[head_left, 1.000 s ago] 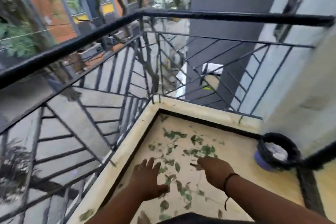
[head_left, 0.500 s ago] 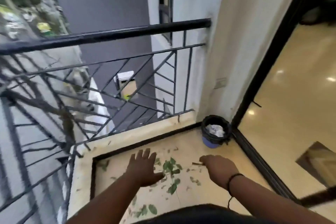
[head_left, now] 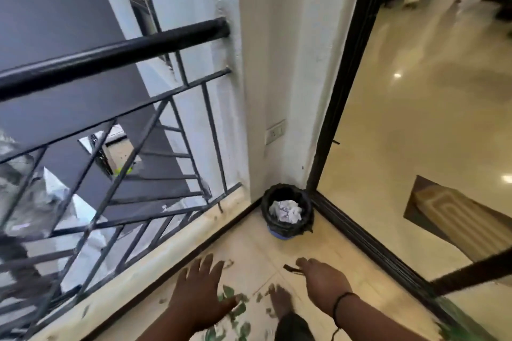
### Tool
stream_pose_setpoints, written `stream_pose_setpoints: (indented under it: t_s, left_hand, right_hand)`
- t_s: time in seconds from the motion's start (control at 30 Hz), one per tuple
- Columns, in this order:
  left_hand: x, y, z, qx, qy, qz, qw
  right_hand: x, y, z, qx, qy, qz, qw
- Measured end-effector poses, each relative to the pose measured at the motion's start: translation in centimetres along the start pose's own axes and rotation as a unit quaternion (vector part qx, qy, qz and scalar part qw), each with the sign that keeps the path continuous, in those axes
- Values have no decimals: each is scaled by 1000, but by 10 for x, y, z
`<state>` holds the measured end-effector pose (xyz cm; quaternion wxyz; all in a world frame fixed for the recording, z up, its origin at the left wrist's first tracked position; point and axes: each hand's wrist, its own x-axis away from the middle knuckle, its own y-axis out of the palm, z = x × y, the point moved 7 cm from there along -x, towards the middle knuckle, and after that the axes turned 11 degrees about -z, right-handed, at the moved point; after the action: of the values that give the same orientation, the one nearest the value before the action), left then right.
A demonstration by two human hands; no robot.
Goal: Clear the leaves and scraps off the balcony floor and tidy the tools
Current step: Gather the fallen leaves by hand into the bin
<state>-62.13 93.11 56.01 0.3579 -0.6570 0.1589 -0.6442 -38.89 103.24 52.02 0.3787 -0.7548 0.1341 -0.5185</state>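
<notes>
the right hand (head_left: 322, 282) reaches out over the balcony floor (head_left: 343, 263) with its fingers curled round a small dark tool (head_left: 291, 269), only the tip of which shows past the knuckles. what sort of tool it is cannot be told; it looks like a thin dark handle or blade end. its long axis runs roughly across the view, and the free end points left and a little away from the person, toward the railing (head_left: 116, 52) side of the floor. held this way, low and forward, it seems ready either to be carried off or to be set down, which fits tidying the tools.

the left hand (head_left: 201, 296) is spread wide, fingers straight and apart, palm down over the floor and holding nothing. it hovers over the scattered leaves (head_left: 235, 304), which lie near the close edge of the floor, between the two hands and beside a bare foot (head_left: 279, 302). the flat palm suits sweeping or gathering them into a pile.

the bin (head_left: 286, 210) stands in the far corner of the floor, where the white wall meets the black door frame. it is lined with a black bag and has crumpled paper (head_left: 285, 210) inside. tucked there it stays out of the way yet within reach of the leaves, though well apart from them now. few leaves appear to have reached it yet, so much of the clearing seems left to do.
</notes>
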Motion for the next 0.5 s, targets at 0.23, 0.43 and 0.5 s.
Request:
stream_pose_setpoints:
  t_s: [0.23, 0.43, 0.5]
  left_hand:
    - [-170, -41, -3, -85, -11, -69, 994]
    - [-254, -66, 31, -65, 50, -79, 993]
    - [-263, -56, 29, -58, 43, -140, 988]
  right_hand:
    - [-202, -18, 71, -147, 63, -98, 982]
    - [-326, -66, 121, -210, 118, -88, 967]
    - [-343, -83, 129, -220, 130, -72, 964]
